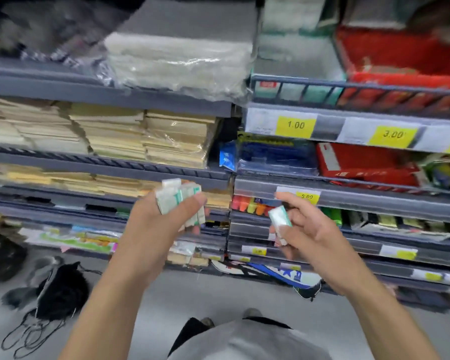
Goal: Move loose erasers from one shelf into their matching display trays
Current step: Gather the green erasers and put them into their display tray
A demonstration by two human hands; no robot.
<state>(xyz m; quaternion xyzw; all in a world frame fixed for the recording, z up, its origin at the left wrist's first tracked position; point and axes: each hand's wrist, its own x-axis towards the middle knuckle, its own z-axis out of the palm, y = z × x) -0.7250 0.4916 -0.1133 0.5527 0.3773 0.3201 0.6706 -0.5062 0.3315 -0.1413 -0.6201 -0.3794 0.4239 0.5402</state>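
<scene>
Standing before grey metal store shelves, a person grips a stack of small white erasers in green-printed sleeves in the left hand, thumb curled across it. The right hand pinches a single white, green-sleeved eraser just beside, below a yellow price label.

- My left hand and right hand wear no gloves, rings or watch.
- My forearms are uncovered, with no sleeves in view.
- I wear a light grey shirt.
- Dark trousers show below it.
</scene>
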